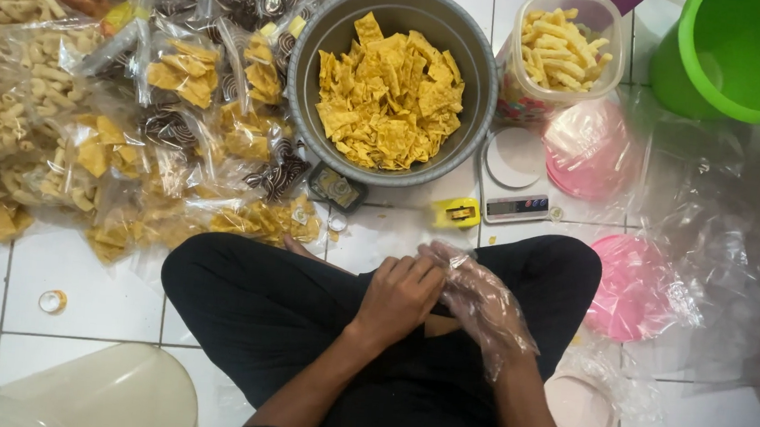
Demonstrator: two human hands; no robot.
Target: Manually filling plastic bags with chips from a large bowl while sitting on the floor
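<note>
I sit cross-legged on a white tiled floor in black trousers. My left hand (399, 298) is bare and rests over my lap, its fingertips touching the clear plastic glove (493, 326) that covers my right hand (480, 301). Both hands meet in front of my knees. Ahead of them stands a grey metal pot (304, 90) filled with yellow square chips (387, 97).
Several sealed clear bags of snacks (134, 122) are piled at the left. A clear tub of stick snacks (563, 52), a small white scale (517, 175), a yellow stapler (457, 212), pink lids (632, 288), loose plastic bags and a green bucket (736, 52) lie to the right.
</note>
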